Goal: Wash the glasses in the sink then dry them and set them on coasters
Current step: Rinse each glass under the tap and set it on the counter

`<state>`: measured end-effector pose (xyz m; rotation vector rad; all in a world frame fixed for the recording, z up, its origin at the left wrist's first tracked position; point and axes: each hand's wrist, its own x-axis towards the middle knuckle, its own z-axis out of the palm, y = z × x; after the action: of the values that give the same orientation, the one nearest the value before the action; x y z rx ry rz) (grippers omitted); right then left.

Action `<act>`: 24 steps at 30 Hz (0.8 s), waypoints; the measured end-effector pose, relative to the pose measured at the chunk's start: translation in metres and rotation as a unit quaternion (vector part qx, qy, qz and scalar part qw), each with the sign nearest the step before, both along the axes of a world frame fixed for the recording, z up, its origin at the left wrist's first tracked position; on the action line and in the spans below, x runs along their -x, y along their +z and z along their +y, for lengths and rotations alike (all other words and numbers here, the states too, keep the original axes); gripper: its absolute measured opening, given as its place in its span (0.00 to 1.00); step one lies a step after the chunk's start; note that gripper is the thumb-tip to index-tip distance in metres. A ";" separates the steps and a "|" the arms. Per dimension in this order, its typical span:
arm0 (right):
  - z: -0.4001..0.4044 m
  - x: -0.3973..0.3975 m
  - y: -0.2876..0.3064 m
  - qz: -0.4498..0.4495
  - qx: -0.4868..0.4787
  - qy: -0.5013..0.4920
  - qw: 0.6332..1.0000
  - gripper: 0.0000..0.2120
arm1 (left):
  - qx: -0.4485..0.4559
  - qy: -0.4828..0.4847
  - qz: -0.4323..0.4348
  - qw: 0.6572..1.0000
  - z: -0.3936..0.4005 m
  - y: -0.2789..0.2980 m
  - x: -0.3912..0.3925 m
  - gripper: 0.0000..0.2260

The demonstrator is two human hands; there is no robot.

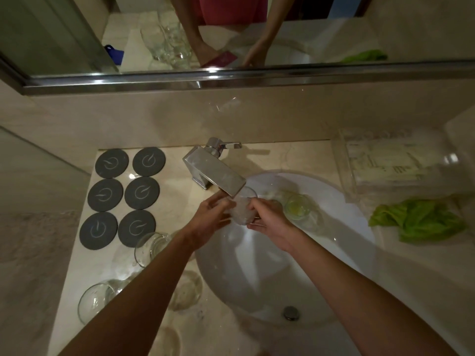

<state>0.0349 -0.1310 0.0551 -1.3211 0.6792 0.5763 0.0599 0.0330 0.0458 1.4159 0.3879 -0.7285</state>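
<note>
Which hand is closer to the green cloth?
The right hand. It holds the glass under the tap, over the sink, with the green cloth on the counter off to its right. The left hand holds the glass's other side, farther from the cloth.

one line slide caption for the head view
Both hands hold a glass under the faucet; six coasters wait empty.

bottom glass [164, 341] cut off, held glass [243, 209] blurred
</note>
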 end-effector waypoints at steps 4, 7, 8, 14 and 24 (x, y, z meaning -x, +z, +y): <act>-0.001 0.001 0.007 -0.011 -0.025 0.019 0.999 0.09 | 0.080 0.017 0.078 0.994 0.001 0.004 0.003 0.12; -0.003 0.003 0.003 -0.059 -0.005 0.061 0.996 0.21 | 0.069 0.050 0.054 0.995 -0.002 0.003 0.008 0.09; -0.002 0.004 0.000 -0.083 0.028 0.095 0.992 0.27 | 0.057 0.057 0.044 0.996 -0.001 0.001 0.010 0.07; 0.023 0.004 -0.018 -0.191 0.217 0.146 0.946 0.37 | 0.041 0.083 0.035 0.995 -0.002 0.003 0.015 0.06; 0.020 0.003 0.004 -0.227 0.411 0.325 0.821 0.34 | -0.378 -0.200 -0.286 0.858 -0.003 0.009 -0.018 0.08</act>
<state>0.0314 -0.1106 0.0587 -2.4540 0.0148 0.4735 0.0783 0.0300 0.0547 2.4224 -0.1311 -0.4420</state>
